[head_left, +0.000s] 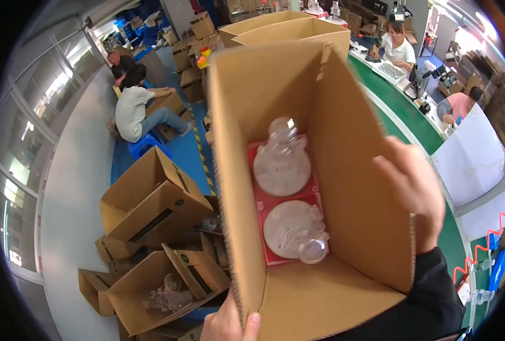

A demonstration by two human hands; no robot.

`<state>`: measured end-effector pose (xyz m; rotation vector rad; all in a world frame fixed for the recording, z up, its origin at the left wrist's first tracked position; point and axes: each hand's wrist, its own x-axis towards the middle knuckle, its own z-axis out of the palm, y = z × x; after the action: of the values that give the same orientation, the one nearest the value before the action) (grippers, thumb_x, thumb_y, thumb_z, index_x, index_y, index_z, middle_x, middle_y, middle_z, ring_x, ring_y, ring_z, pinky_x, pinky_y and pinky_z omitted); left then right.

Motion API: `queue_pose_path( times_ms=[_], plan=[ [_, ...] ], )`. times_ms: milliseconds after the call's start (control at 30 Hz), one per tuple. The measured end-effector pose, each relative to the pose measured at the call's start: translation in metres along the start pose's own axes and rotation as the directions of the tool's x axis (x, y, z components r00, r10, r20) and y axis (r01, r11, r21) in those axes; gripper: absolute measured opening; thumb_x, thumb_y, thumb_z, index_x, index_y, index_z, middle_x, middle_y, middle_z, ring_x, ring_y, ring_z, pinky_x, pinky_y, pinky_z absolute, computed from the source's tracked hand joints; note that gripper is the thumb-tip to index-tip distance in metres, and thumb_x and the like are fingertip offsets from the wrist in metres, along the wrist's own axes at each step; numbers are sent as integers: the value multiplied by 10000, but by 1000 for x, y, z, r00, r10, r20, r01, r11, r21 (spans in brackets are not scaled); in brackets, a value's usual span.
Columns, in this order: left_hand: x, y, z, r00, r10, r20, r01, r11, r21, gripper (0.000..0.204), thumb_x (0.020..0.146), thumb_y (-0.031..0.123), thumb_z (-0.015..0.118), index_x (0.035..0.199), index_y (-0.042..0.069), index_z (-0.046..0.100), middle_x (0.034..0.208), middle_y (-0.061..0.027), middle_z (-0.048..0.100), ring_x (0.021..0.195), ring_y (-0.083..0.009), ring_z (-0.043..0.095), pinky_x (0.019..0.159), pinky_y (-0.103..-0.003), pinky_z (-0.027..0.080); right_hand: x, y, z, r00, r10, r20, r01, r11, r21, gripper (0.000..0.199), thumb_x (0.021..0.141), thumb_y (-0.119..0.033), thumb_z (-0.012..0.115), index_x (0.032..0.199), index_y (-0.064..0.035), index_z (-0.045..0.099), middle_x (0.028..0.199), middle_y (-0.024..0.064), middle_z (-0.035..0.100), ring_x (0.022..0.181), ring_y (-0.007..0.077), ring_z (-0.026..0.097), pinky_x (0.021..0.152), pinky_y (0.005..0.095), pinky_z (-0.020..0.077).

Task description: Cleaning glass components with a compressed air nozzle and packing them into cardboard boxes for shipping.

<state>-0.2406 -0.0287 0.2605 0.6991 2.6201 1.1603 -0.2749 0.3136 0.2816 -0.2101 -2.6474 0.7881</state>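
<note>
A tall open cardboard box (303, 301) is tilted toward me, so I look down into it. At its bottom lies a red tray (260, 224) with two clear glass pieces, the farther one (282, 165) and the nearer one (295, 230), each with a round disc and a bulb-like part. My left hand (229, 321) grips the box's near left wall, thumb over the rim. Beside the outer right wall is my right hand (414, 184), slightly blurred, fingers stretched and apart; whether it touches the cardboard I cannot tell.
Open cartons (150, 196) crowd the floor at left; a lower carton (144, 290) holds clear glassware. Larger cartons (292, 31) stand behind my box. A green-topped bench (397, 111) curves along the right, with a red coiled hose (485, 241). Several people work around the room.
</note>
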Motion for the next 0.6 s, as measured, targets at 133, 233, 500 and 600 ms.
queue_pose_path(
  times_ms=[133,233,500,600],
  plan=[
    [40,24,-23,987,152,58,-155,987,49,470,910,148,581,1318,-66,486,1121,-297,636,945,-437,646,727,-455,526,-40,16,-33,948,220,-231,-261,951,-166,320,885,-130,610,1160,28,568,888,211,568,884,356,515,804,414,418],
    [83,23,-24,925,348,151,-360,931,65,562,846,80,579,1355,-98,421,1031,-319,633,919,-458,645,822,-429,515,-48,27,-45,918,198,-343,-287,930,-232,336,907,-180,570,1183,12,569,897,223,581,918,383,506,851,439,403],
    [219,29,44,644,765,-21,-603,524,602,724,932,573,469,1384,6,459,1332,-227,537,1198,-391,552,972,-490,450,-30,113,-28,713,671,-202,-649,741,174,455,1004,-355,477,1143,61,599,974,144,679,780,213,647,653,364,496],
    [188,32,91,526,845,92,-823,480,303,933,843,798,297,1359,52,519,1398,-164,508,1340,-369,429,1138,-504,255,-73,231,25,685,513,-517,-192,812,551,547,1026,-455,401,1312,-17,557,1153,89,650,1062,216,606,825,365,515]
  ],
)
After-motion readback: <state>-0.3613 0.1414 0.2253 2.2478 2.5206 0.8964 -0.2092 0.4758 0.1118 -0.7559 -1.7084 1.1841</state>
